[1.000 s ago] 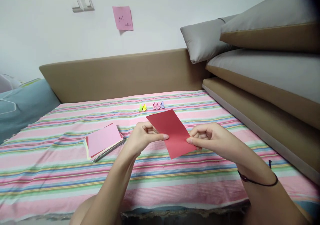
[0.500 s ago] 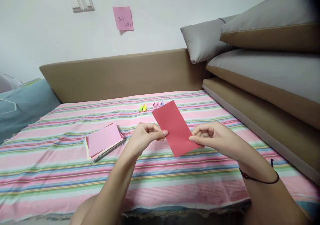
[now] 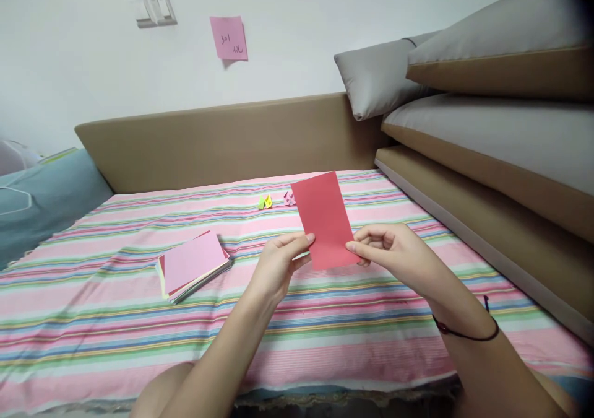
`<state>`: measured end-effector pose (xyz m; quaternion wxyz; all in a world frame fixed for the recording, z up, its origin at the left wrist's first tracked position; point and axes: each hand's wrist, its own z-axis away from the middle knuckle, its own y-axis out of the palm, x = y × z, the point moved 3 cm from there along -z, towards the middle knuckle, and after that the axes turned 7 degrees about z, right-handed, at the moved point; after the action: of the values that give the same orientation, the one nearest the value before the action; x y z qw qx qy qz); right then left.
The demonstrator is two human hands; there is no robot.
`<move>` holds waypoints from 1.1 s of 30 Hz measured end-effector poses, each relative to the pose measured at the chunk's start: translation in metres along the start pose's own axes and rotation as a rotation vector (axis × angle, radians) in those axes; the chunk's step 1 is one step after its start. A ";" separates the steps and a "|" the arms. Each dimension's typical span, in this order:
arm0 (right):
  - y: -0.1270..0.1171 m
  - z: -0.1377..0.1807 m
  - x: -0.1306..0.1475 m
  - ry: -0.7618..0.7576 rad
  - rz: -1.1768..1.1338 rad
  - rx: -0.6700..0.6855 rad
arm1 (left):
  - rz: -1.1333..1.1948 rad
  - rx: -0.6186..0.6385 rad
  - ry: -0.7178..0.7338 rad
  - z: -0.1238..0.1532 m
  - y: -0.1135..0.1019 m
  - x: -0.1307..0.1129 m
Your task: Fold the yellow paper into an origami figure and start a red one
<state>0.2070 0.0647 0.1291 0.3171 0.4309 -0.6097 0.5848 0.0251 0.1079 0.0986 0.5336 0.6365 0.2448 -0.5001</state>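
A folded red paper [image 3: 325, 217] is held upright above the striped bed sheet [image 3: 116, 325]. My left hand [image 3: 281, 262] pinches its lower left edge with thumb and fingers. My right hand [image 3: 388, 251] pinches its lower right edge, its other fingers curled. A dark cord is round my right wrist. A stack of coloured paper sheets [image 3: 192, 270], pink on top, lies on the sheet to the left of my hands.
Small folded paper figures [image 3: 265, 201], green, yellow and pink, sit beyond the red paper near a tan padded ledge [image 3: 213, 136]. Grey and tan cushions [image 3: 492, 77] are stacked at the right. A pink note [image 3: 228, 37] and switches [image 3: 155, 7] are on the wall. A blue pillow [image 3: 41, 195] lies at the left.
The red paper has turned from a slant to nearly upright and risen. My hands have moved closer together at its bottom edge, and it now hides some of the far figures.
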 end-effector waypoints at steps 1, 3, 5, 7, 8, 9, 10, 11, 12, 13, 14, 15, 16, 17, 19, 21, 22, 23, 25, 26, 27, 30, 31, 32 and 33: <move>0.000 0.000 0.000 -0.004 -0.001 0.000 | 0.044 -0.009 0.011 0.000 0.002 0.002; 0.001 -0.001 0.000 -0.012 -0.005 0.010 | 0.132 -0.029 0.038 0.001 0.006 0.006; 0.003 -0.001 0.000 -0.020 -0.013 0.019 | 0.215 -0.043 0.066 0.001 0.009 0.008; 0.007 -0.001 -0.001 -0.025 -0.036 0.027 | 0.291 -0.056 0.093 0.001 0.011 0.009; 0.009 -0.002 -0.002 -0.024 -0.049 0.031 | 0.322 -0.064 0.102 0.000 0.012 0.009; 0.011 -0.002 -0.002 -0.021 -0.061 0.033 | 0.348 -0.077 0.108 0.000 0.012 0.010; 0.013 -0.003 -0.003 -0.016 -0.068 0.034 | 0.370 -0.095 0.111 -0.001 0.012 0.010; 0.014 -0.003 -0.003 -0.012 -0.069 0.034 | 0.387 -0.114 0.113 -0.002 0.011 0.011; 0.016 -0.004 -0.004 -0.011 -0.065 0.032 | 0.402 -0.132 0.110 -0.002 0.011 0.011; 0.017 -0.004 -0.004 -0.013 -0.058 0.030 | 0.414 -0.145 0.104 -0.003 0.010 0.012; 0.017 -0.005 -0.004 -0.019 -0.051 0.029 | 0.426 -0.154 0.095 -0.003 0.010 0.013; 0.018 -0.005 -0.004 -0.023 -0.044 0.029 | 0.436 -0.157 0.086 -0.004 0.010 0.014; 0.018 -0.006 -0.005 -0.025 -0.038 0.031 | 0.445 -0.156 0.079 -0.004 0.010 0.014; 0.018 -0.006 -0.005 -0.024 -0.033 0.033 | 0.451 -0.152 0.073 -0.004 0.010 0.015; 0.018 -0.006 -0.006 -0.021 -0.028 0.036 | 0.458 -0.150 0.070 -0.005 0.011 0.015; 0.018 -0.006 -0.006 -0.020 -0.026 0.036 | 0.453 -0.157 0.081 -0.005 0.010 0.015; 0.019 -0.006 -0.006 -0.022 -0.023 0.038 | 0.444 -0.163 0.088 -0.005 0.010 0.014; 0.019 -0.006 -0.006 -0.023 -0.020 0.041 | 0.433 -0.166 0.096 -0.005 0.009 0.014; 0.019 -0.006 -0.006 -0.018 -0.015 0.046 | 0.405 -0.165 0.113 -0.005 0.008 0.013; 0.019 -0.005 -0.005 -0.014 -0.012 0.045 | 0.394 -0.162 0.120 -0.005 0.007 0.013; 0.019 -0.005 -0.005 -0.011 -0.011 0.043 | 0.387 -0.162 0.126 -0.005 0.006 0.013; 0.019 -0.005 -0.005 -0.005 -0.012 0.045 | 0.395 -0.181 0.134 -0.006 0.004 0.013; 0.019 -0.005 -0.005 -0.003 -0.014 0.050 | 0.408 -0.192 0.126 -0.007 0.004 0.013; 0.020 -0.005 -0.005 0.000 -0.017 0.056 | 0.425 -0.204 0.117 -0.007 0.004 0.013; 0.020 -0.005 -0.005 0.001 -0.020 0.061 | 0.444 -0.214 0.109 -0.007 0.004 0.014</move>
<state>0.1904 0.0689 0.1162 0.3099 0.4462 -0.5870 0.6002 0.0363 0.1100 0.0876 0.6808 0.6404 0.1792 -0.3069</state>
